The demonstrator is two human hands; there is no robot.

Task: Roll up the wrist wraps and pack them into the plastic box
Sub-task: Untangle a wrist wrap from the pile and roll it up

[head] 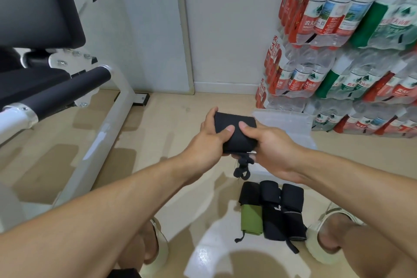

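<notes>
A black wrist wrap (234,130), mostly rolled, is held in mid-air between both hands. My left hand (208,140) grips its left end with the thumb on top. My right hand (269,144) grips its right end, thumb pressed on the roll. A black loop of the wrap (242,168) dangles below. The clear plastic box (293,126) lies on the floor just behind and right of my hands, partly hidden by them. On the floor between my feet lie three flat wraps: a green-and-black one (251,216) and two black ones (272,214) (293,212).
A white-framed weight bench (106,133) with black pads stands at the left. Shrink-wrapped packs of water bottles (338,63) are stacked against the wall at the right. My feet in pale slippers (325,239) flank the flat wraps.
</notes>
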